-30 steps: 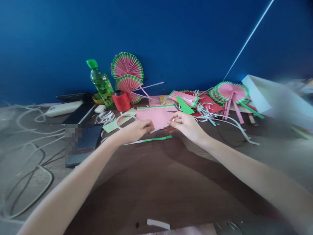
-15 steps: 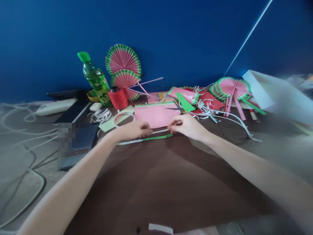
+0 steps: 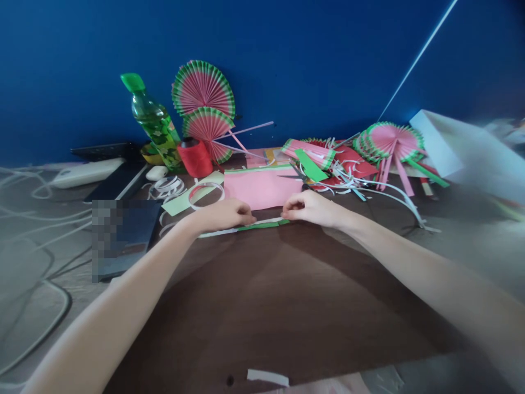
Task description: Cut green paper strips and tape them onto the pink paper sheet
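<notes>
A narrow white strip (image 3: 268,220), which looks like tape, is stretched between my two hands. My left hand (image 3: 227,213) pinches its left end, and my right hand (image 3: 315,209) pinches the right end. Directly under the white strip, on the table, lies a thin green paper strip (image 3: 262,225) with a pale part at its left; whether the two touch I cannot tell. Just behind the hands is a pink sheet of paper (image 3: 262,189) with a green far edge. Dark scissors (image 3: 302,176) rest at its right corner. A tape roll (image 3: 207,184) lies beside my left hand.
Pleated pink-green paper fans (image 3: 203,90) lean against the blue wall, near a green bottle (image 3: 153,123) and a red thread spool (image 3: 196,158). More fans (image 3: 389,141) and white paper scraps (image 3: 348,180) lie at right, by a white box (image 3: 443,142). A phone-like dark slab (image 3: 135,230) is at left.
Both hands, holding the white strip, have come down closer to the green strip. The view has shifted slightly, so the background sits a little higher.
</notes>
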`<state>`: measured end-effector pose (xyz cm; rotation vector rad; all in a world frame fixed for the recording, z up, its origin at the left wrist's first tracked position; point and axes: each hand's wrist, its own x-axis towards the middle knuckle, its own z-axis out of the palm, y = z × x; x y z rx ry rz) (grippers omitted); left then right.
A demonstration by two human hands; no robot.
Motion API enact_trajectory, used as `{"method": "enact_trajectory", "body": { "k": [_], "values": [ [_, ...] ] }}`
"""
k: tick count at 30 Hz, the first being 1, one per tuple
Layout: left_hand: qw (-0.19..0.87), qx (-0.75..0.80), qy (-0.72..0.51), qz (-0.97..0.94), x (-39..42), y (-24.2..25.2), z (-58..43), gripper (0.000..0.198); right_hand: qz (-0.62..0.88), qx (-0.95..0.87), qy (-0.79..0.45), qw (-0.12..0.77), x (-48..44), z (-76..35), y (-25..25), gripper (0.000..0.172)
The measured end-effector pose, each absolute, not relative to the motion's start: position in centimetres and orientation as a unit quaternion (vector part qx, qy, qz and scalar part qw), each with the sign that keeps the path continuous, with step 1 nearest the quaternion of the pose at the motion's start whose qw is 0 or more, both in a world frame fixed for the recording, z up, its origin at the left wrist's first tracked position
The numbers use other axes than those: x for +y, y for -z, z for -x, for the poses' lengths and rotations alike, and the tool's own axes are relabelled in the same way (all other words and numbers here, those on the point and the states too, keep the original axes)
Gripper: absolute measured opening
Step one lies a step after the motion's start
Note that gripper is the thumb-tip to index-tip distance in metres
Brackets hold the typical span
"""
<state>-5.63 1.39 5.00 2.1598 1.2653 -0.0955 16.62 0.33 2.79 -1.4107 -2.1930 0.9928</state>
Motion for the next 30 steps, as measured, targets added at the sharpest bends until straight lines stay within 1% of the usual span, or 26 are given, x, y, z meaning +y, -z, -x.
{"method": "enact_trajectory", "body": {
  "k": [7, 18, 24, 27, 30],
  "values": [
    [0.306, 0.484, 0.048, -0.819, 1.67, -4.6, 5.52, 0.036, 0.499, -0.764, -0.383, 0.146, 0.68, -16.88, -2.89, 0.023],
    [0.301, 0.483, 0.054, -0.821, 1.86, -4.36, 5.43, 0.037, 0.506, -0.769, -0.37, 0.124, 0.95, -17.03, -2.88, 0.028],
    [0.308, 0.491, 0.069, -0.812, 1.91, -4.49, 5.42, 0.04, 0.516, -0.769, -0.359, 0.117, 0.93, -17.0, -2.85, 0.035],
    [0.305, 0.491, 0.072, -0.813, 1.84, -4.61, 5.35, 0.038, 0.52, -0.766, -0.36, 0.117, 0.86, -16.97, -2.92, 0.035],
    [0.302, 0.492, 0.069, -0.814, 1.72, -4.71, 5.24, 0.037, 0.521, -0.765, -0.36, 0.116, 0.78, -16.97, -3.04, 0.03]
  ]
}}
